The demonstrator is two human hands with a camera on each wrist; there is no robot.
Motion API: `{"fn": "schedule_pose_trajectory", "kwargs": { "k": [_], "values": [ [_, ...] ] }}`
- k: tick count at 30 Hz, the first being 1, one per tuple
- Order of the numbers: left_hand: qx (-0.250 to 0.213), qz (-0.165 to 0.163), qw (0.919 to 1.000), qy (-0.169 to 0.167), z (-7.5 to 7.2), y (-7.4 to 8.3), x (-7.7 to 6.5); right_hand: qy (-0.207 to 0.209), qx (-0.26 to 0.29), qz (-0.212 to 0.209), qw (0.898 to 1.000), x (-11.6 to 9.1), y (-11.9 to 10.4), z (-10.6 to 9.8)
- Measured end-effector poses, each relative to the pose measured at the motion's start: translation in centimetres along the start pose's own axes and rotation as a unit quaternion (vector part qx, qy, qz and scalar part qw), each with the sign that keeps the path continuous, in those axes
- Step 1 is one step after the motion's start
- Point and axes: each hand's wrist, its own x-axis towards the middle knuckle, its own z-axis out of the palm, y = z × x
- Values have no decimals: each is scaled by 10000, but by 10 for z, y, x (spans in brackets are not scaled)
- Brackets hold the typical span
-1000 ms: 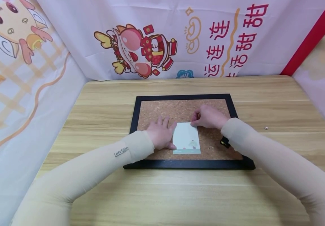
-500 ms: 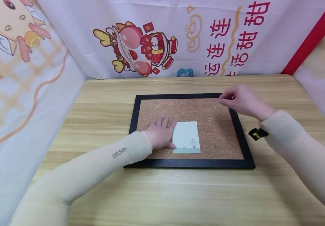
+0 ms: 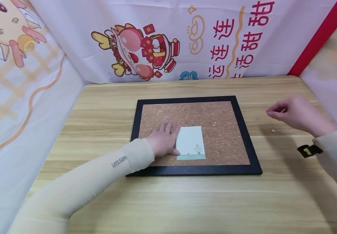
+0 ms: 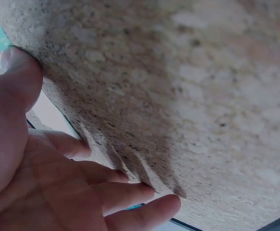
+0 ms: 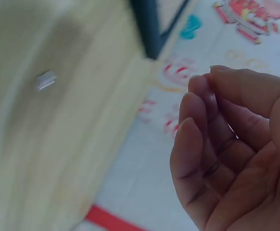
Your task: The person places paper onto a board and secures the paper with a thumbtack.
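Card [image 3: 190, 141]: lies flat on cork board [image 3: 233, 143], a little off its centre toward seven o'clock, with a teal strip along the six o'clock edge and small printed pictures toward five.

Left hand [image 3: 162, 142]: rests palm down on the cork at the card's nine o'clock, with fingers straight and spread; touches the card's eight o'clock corner with the thumb, grasps nothing.

Right hand [image 3: 300, 115]: hangs above wooden table [image 3: 171, 204], well apart from the board, between two and three o'clock of it; curls its fingers, brings thumb and index tips together, shows nothing held.

Small clear piece [image 3: 273, 131]: sits on the table at eight o'clock from the right hand.

Small white bit [image 3: 214, 123]: lies on the cork at the card's two o'clock, too small to make out.

Black frame [image 3: 197, 170]: runs round the cork.

Backdrop cloth [image 3: 174, 16]: hangs beyond twelve o'clock, with cartoon figure [image 3: 139, 52] toward eleven and red characters [image 3: 224, 27] toward one.
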Motion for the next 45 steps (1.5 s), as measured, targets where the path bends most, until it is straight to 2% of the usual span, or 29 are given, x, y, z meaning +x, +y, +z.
{"fn": "schedule_pose_trajectory", "kwargs": {
  "k": [5, 10, 16, 25, 35, 39, 45],
  "values": [
    [-48, -28, 10000, -47, 0, 0, -2, -193, -370, -13, 9991, -11, 33, 12],
    [-62, -71, 9999, -46, -1, -1, -4, -117, -424, -137, 9989, -17, 53, 25],
    [-37, -97, 9999, -58, 0, -2, -3, -225, -191, -87, 9995, -17, 60, 39],
    [-110, -118, 9998, -99, -2, 0, -3, -149, -400, -290, 9987, -15, 63, 51],
    [-123, -129, 9997, -138, 0, 2, 0, -104, -397, -468, 9981, -20, 56, 53],
    [-100, -99, 9999, -92, 0, 2, 0, 227, -74, -470, 9986, -22, 41, 46],
    [-54, -95, 9999, -80, 0, 3, 0, 934, 172, -935, 9911, -26, 11, 39]
  ]
}}
